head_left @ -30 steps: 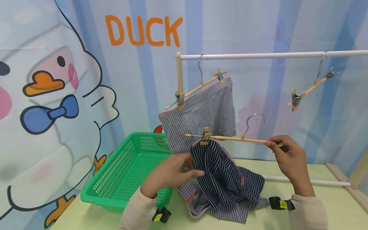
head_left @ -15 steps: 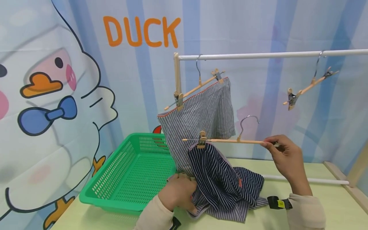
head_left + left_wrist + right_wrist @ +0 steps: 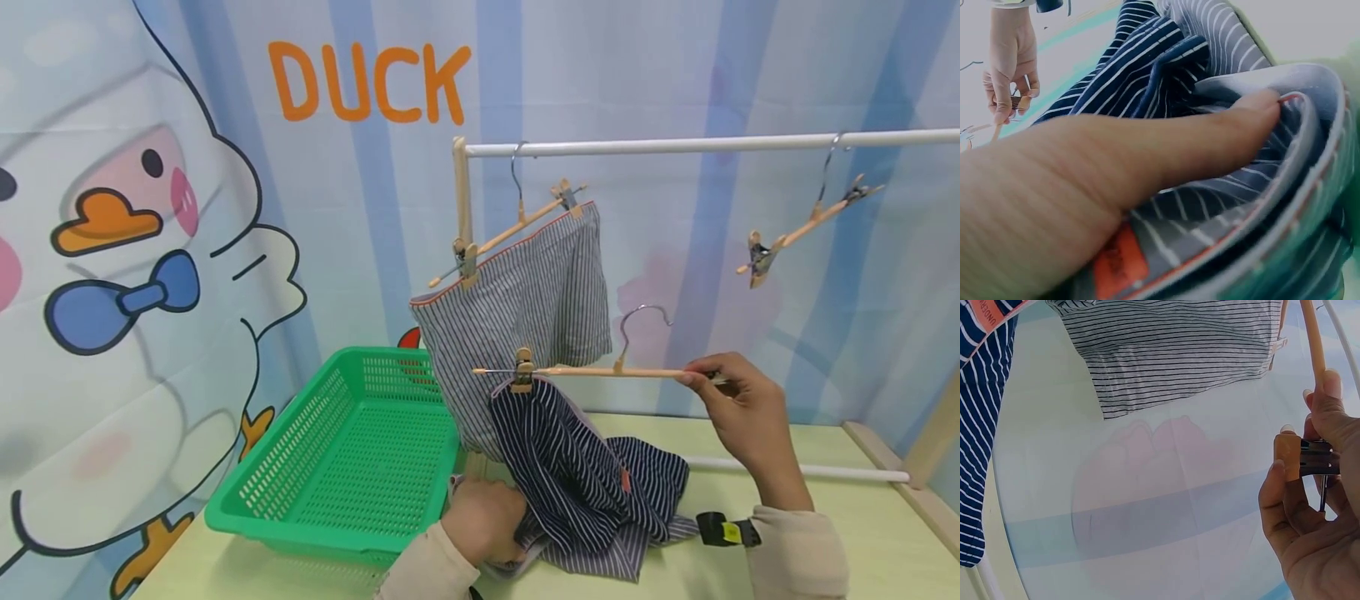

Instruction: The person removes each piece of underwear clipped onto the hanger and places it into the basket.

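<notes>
My right hand (image 3: pixel 750 417) pinches the right end of a wooden clip hanger (image 3: pixel 600 372), hook upward, with its fingers around the right clip (image 3: pixel 1288 456). Navy striped boxer shorts (image 3: pixel 570 467) hang by one waistband corner from the hanger's left clip (image 3: pixel 523 372), their lower part heaped on the table. Beneath them lie grey striped boxer shorts (image 3: pixel 600 560). Low beside the basket, my left hand (image 3: pixel 486 517) grips the waistband of the grey pair. In the left wrist view the thumb (image 3: pixel 1210 140) lies over that waistband (image 3: pixel 1310 125), near an orange label; the other fingers are hidden.
A green basket (image 3: pixel 225 517) stands on the left. Behind, a white rail (image 3: pixel 675 147) on wooden posts carries a hanger with light grey striped shorts (image 3: pixel 525 292) and a bare clip hanger (image 3: pixel 810 225). A lower white bar (image 3: pixel 825 472) runs near the table.
My left hand has moved down from beside the navy shorts to the grey pair and taken hold of its waistband. The right hand and hanger have dipped slightly left.
</notes>
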A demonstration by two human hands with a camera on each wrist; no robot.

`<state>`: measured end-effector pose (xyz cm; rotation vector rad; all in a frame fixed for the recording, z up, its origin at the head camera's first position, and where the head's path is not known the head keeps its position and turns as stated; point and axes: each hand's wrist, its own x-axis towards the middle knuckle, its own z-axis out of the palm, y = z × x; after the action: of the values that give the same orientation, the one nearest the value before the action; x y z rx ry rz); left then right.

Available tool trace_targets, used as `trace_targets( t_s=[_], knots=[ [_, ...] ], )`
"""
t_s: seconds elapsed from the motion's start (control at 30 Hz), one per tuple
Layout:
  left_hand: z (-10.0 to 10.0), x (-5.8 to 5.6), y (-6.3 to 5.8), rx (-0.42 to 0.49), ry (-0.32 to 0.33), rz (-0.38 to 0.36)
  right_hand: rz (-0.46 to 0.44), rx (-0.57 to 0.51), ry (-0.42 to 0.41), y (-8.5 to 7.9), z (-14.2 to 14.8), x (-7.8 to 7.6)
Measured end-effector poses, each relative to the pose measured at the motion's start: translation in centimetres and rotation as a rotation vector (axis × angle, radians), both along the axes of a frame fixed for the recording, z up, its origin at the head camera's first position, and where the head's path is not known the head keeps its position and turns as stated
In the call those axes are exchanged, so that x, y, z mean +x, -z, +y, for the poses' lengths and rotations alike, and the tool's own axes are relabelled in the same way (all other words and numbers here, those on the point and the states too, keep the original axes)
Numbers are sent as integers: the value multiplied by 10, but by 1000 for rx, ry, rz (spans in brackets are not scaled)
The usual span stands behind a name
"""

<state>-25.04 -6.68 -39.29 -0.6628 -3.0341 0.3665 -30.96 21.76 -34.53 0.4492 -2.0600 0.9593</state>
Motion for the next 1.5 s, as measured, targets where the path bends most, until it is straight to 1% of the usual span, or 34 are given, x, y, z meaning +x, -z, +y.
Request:
trace_targets(
  t_s=[0.07, 0.17, 0.43, 0.53, 0.67, 0.7, 0.8, 0.9, 0.93, 1.03, 1.13, 1.3, 1.43, 1.5],
  knots=[
    [1, -1, 1, 40, 4, -25, -4, 3, 3, 0, 0, 0],
    [2, -1, 1, 63, 10, -58, -9, 3, 3, -1, 0, 1],
    [6, 0, 5, 17, 33, -75, -16, 0, -3, 0, 1, 2],
    [6, -1, 4, 2, 40, -91, -19, 0, -2, 1, 1, 3],
    [4, -1, 1, -5, 77, -91, -22, -3, 2, 1, 3, 3],
    [3, -1, -1, 7, 88, -92, -24, -3, 2, 1, 3, 3],
    [-1, -1, -8, 77, 116, -128, -24, -7, 6, 1, 5, 3],
    [-8, -2, -17, 151, 135, -129, -31, -15, 14, 1, 7, 3],
    [-11, -2, -21, 170, 140, -126, -33, -20, 15, 1, 8, 3],
    [-18, -2, -32, 200, 149, -87, -41, -31, 18, 0, 10, 3],
    [-26, -2, -40, 230, 159, -73, -48, -41, 20, 0, 11, 2],
    [-36, -2, -47, 283, 188, -67, -66, -59, 31, 0, 15, 2],
    [-43, -2, -51, 370, 217, -76, -76, -69, 45, 0, 19, 1],
    [-47, -1, -56, 410, 222, -77, -82, -72, 52, 0, 22, 1]
  ],
)
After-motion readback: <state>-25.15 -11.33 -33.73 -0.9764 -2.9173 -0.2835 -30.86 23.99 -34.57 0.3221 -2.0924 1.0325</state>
